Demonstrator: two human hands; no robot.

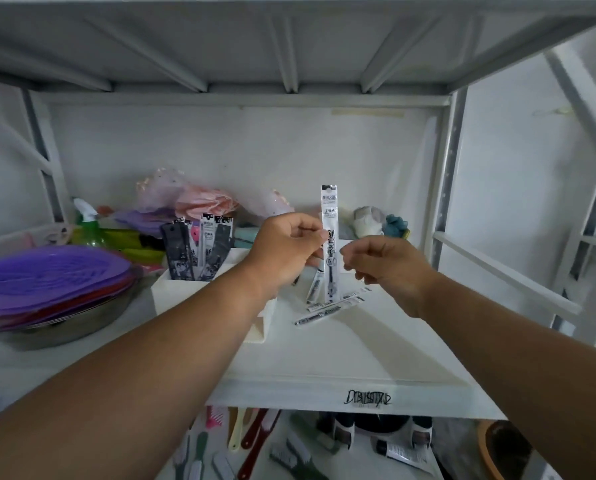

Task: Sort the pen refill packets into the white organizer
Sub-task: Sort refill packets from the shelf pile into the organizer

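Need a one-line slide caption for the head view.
Left hand pinches a pen refill packet upright over the white organizer; right hand beside it, loose packets on the shelf.
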